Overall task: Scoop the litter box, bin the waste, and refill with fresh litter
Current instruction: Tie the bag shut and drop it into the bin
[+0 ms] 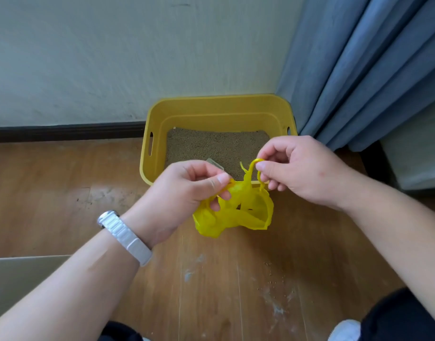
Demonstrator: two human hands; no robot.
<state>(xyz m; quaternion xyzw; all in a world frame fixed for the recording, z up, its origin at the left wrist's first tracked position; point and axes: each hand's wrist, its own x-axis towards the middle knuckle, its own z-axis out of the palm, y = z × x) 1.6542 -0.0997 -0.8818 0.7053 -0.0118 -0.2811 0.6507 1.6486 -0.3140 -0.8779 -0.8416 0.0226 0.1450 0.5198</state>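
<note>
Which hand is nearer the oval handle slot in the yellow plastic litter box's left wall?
Left. The left hand is below-right of the slot, pinching the crumpled yellow plastic bag; the right hand is by the opposite wall of the box.

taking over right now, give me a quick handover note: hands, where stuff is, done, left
Left hand pinches the bag at its left edge; right hand pinches a handle loop.
Bag hangs between them, over the floor just before the litter box, which holds litter.
Done: unclear; cannot tell whether the bag is being opened or tied.
Left: bin the bag, refill; sweep stray grains off the floor.
</note>
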